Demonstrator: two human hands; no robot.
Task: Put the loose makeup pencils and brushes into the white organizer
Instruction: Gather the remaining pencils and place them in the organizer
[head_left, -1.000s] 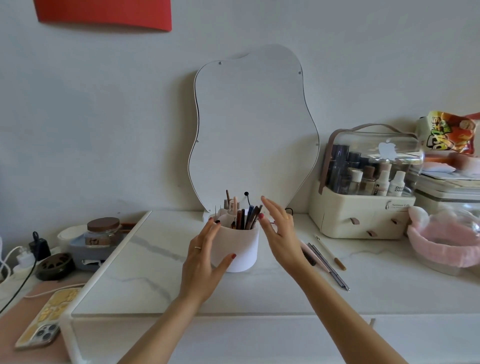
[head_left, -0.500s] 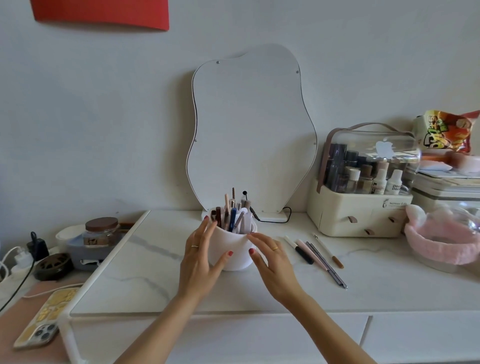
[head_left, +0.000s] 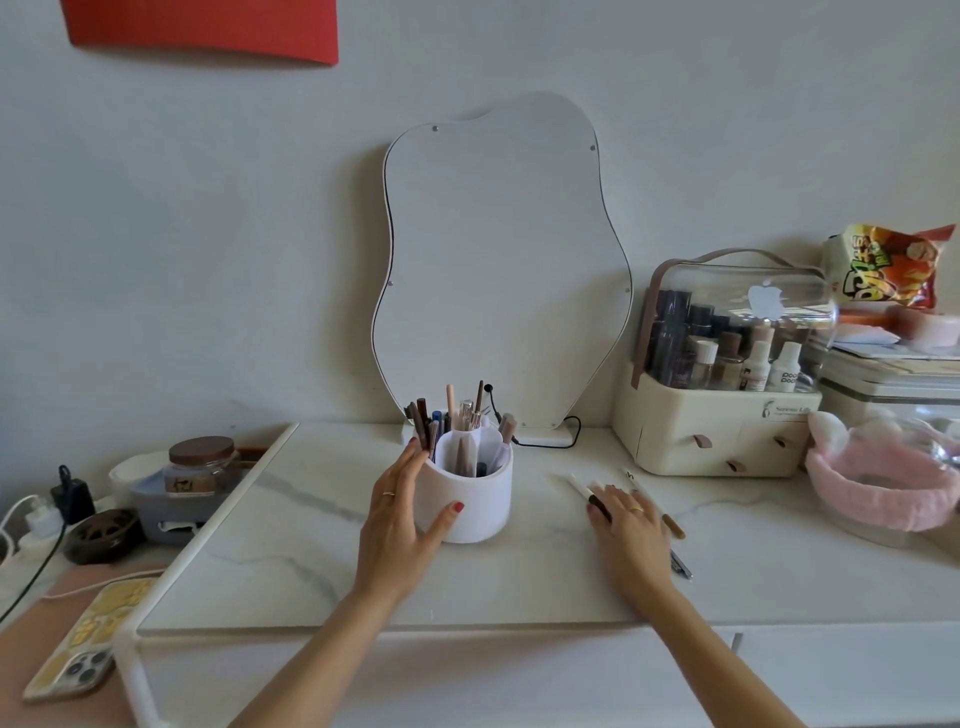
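The white round organizer (head_left: 480, 512) stands on the marble top in front of the mirror, with several pencils and brushes upright in its compartments. My left hand (head_left: 397, 512) grips its left side, thumb across the front. To the right, several loose pencils lie on the marble: a white pencil with a black tip (head_left: 581, 487), a white one with a brown end (head_left: 670, 522), and a dark one (head_left: 681, 565) partly hidden. My right hand (head_left: 631, 525) lies flat over these pencils, fingers spread and straight.
A wavy mirror (head_left: 501, 270) leans on the wall behind the organizer, its cable beside it. A cream cosmetics case (head_left: 722, 421) and a pink headband (head_left: 883, 488) sit at the right. A jar (head_left: 200, 465), chargers and a phone (head_left: 85, 639) are on the left.
My right hand has left the organizer and moved right, down onto the loose pencils. My left hand stays on the organizer, which has turned a little.
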